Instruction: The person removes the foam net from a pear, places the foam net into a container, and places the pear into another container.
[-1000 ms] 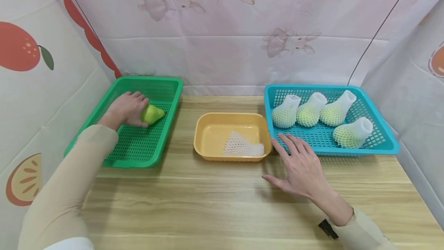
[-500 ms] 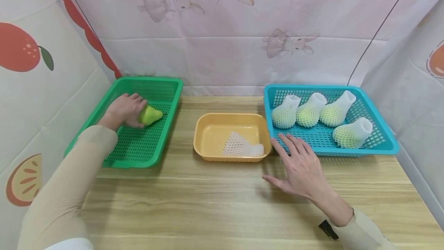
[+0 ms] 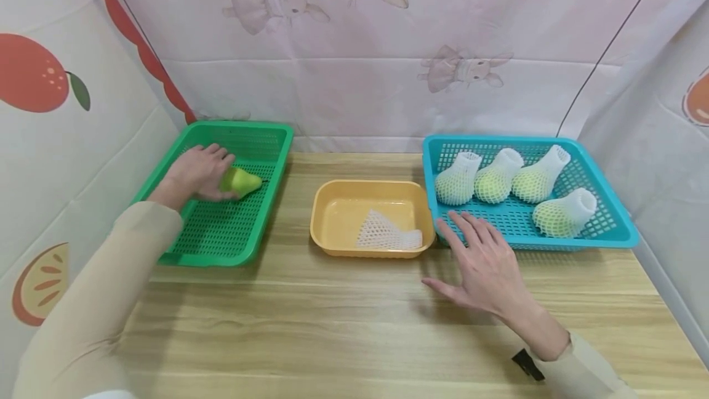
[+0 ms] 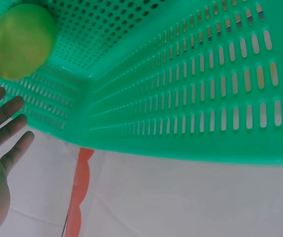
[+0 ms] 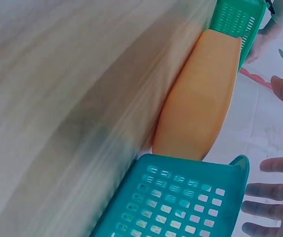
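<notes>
While the left grip (image 3: 199, 171) is hovering at the bare pear (image 3: 244, 183) in the green basket (image 3: 218, 234), fingers straight and holding nothing, and the right grip (image 3: 485, 268) is hanging splayed, empty, beside the blue basket (image 3: 512, 221), an off-centre pinch is probably risking rolling the smooth pear away.

Pears (image 3: 247, 183): five — one bare, four sleeved. Nets (image 3: 382, 234): five — four fitted, one loose. Baskets (image 3: 218, 236) (image 3: 516, 214): two. Tray (image 3: 340, 220): one. Hands (image 3: 198, 171) (image 3: 486, 271): two.

Left hand (image 3: 200, 171) and right hand (image 3: 487, 270) palm-down, fingers (image 3: 452, 239) extended
</notes>
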